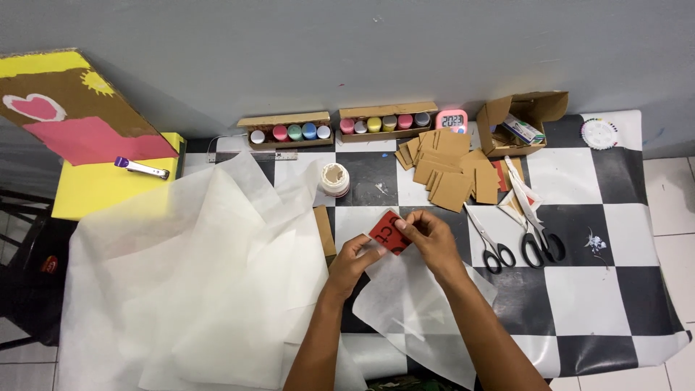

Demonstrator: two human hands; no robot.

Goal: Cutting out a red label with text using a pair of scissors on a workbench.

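While both hands are pinching the red card (389, 233) near the table's (579, 181) middle, left hand (352, 262) and right hand (433, 240) are holding it above white paper (405, 304); cardboard pieces (449, 170) are waiting untouched behind.

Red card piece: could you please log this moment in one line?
left hand: holds red card piece | right hand: pinches it | under: white tissue sheet

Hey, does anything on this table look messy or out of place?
Mostly the white tissue paper: crumpled sheets sprawl over the table's left half. The cardboard squares lie in a loose, uneven pile. Nothing looks spilled.
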